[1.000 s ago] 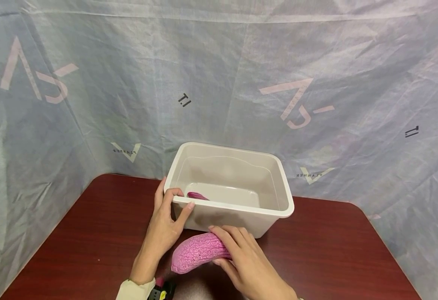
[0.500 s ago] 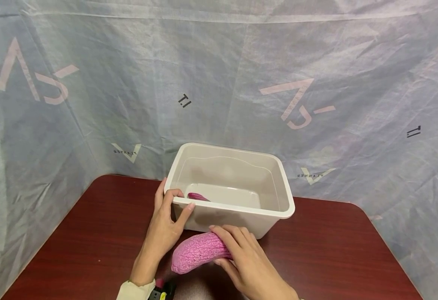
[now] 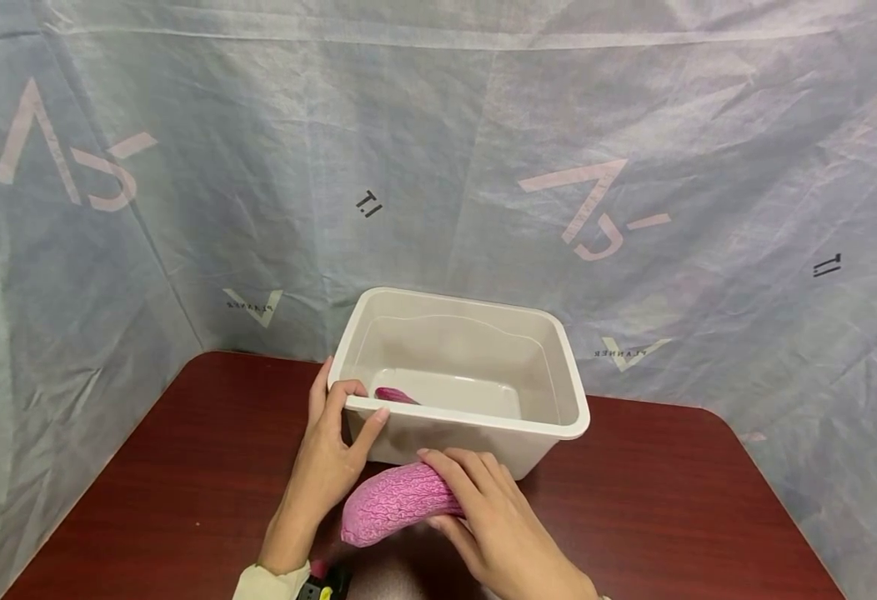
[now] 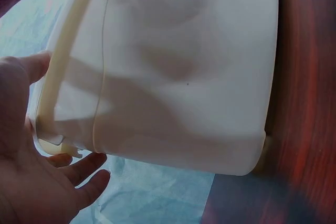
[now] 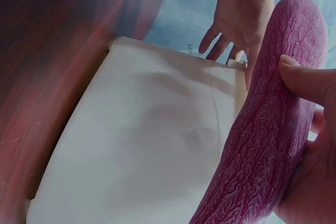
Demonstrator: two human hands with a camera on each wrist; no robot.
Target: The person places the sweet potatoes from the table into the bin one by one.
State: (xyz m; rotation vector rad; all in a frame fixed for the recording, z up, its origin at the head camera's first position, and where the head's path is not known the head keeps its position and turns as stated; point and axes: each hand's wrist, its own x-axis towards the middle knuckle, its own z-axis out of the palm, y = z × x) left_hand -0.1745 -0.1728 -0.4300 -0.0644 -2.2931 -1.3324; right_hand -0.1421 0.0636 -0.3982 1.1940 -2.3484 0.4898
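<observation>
In the head view my right hand (image 3: 494, 521) grips a long, curved, wrinkled purple eggplant (image 3: 393, 504) in front of a pale grey plastic bin (image 3: 457, 422). The right wrist view shows the thumb on one side of the eggplant (image 5: 268, 129), with the fingers mostly hidden behind it. My left hand (image 3: 331, 450) holds the bin's near left corner, its thumb on the outside and a finger hooked over the rim. Inside, a smaller visible part of a dark purple thing (image 3: 396, 395) lies on the bin's floor, partly hidden by the near wall.
The bin stands on a dark red wooden table (image 3: 656, 492). A printed grey cloth (image 3: 438, 167) hangs behind and on both sides. Close to my left sleeve (image 3: 269, 581) is a black device (image 3: 326, 583) with a yellow spot, at the near edge of view.
</observation>
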